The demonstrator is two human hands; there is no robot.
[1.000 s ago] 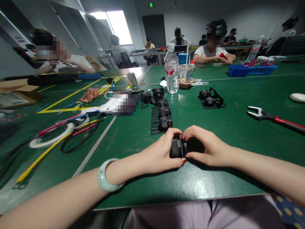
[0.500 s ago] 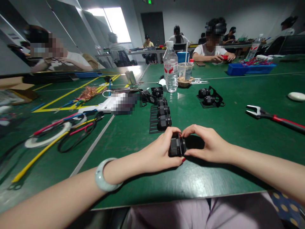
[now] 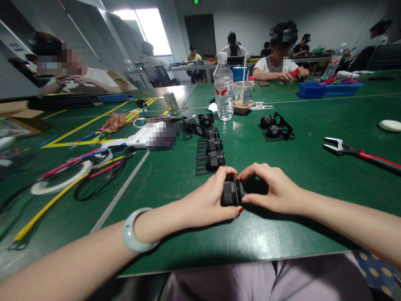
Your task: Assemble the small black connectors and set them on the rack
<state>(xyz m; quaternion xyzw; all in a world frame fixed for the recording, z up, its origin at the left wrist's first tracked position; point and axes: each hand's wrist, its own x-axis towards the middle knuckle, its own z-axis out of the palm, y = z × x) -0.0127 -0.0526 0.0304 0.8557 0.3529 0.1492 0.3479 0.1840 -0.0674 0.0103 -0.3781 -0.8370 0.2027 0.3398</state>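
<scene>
On the near side of the clear plastic bottle with a red-and-white label (image 3: 223,90), I see a chunky black plastic fitting (image 3: 228,193). The left hand (image 3: 208,198) wraps its faceted end, fingers bent; the right hand (image 3: 278,190) pinches its round end, thumb and forefinger arched. A black-and-red-handled forked metal tool (image 3: 352,151) lies right of the bottle.
</scene>
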